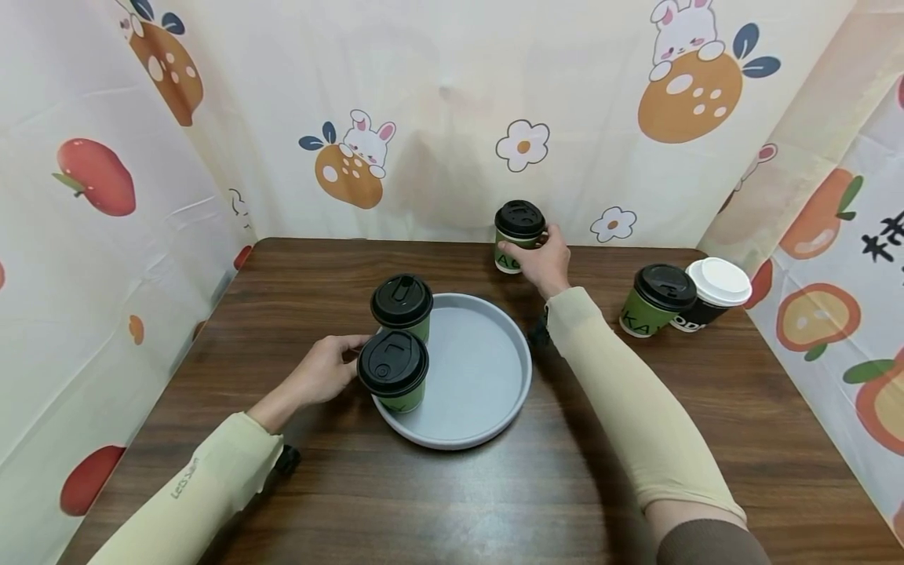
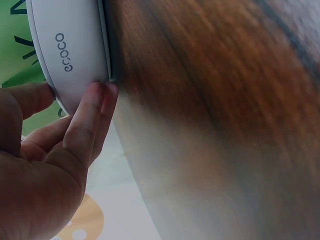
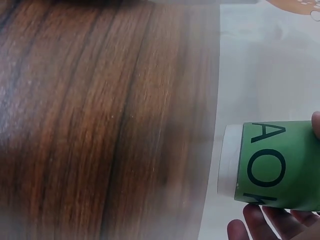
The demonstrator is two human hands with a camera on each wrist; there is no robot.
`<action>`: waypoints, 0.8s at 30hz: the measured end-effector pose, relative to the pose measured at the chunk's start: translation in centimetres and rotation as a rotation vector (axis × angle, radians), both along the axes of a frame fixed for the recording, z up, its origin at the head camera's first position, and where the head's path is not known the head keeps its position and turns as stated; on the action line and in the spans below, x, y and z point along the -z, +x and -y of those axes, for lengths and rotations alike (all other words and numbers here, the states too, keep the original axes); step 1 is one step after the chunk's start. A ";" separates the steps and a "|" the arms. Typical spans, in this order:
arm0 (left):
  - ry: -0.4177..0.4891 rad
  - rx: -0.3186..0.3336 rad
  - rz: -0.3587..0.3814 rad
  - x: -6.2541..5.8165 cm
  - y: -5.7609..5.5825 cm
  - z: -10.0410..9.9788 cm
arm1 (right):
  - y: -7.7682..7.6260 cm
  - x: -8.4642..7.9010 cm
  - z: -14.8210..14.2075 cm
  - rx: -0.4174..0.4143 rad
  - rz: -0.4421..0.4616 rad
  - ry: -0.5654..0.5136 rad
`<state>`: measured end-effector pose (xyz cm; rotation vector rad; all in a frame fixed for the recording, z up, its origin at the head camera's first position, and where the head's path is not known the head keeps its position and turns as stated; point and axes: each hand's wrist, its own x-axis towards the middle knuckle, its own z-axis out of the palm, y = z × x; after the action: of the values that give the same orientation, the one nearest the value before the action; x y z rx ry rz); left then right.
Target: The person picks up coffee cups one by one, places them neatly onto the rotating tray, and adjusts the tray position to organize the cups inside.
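A round light-grey tray [image 1: 480,377] lies on the table, and two paper cups with green sleeves and black lids stand on its left side, the nearer cup [image 1: 393,373] partly covering the farther cup [image 1: 402,306]. My left hand [image 1: 326,370] pinches the tray's left rim; in the left wrist view the thumb [image 2: 37,97] is at the upper edge and the fingers lie against the outer wall. Near the table's back edge, my right hand [image 1: 547,259] grips a third green paper cup [image 1: 519,224] with a black lid, held upright. Its lettered sleeve [image 3: 275,165] shows in the right wrist view.
On the right of the wooden table [image 1: 452,502] stand another green cup [image 1: 657,302] with a black lid and a black cup [image 1: 716,290] with a white lid, side by side. A patterned curtain [image 1: 452,78] hangs behind the table's back edge.
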<state>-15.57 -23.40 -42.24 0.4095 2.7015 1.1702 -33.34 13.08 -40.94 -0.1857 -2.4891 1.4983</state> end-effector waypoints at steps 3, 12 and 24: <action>0.000 -0.001 -0.001 0.0 0.0 0.0 | 0.2 -0.2 0.0 -0.006 -0.005 -0.004; 0.003 0.002 -0.004 0.0 0.0 0.0 | 1.0 -0.7 -0.3 -0.023 0.014 -0.024; 0.005 0.001 -0.005 0.0 -0.1 0.0 | 2.1 -1.4 -0.7 -0.062 -0.009 -0.022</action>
<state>-15.62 -23.42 -42.26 0.4149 2.7034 1.1775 -31.22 13.80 -39.58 -0.1065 -2.4937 1.5475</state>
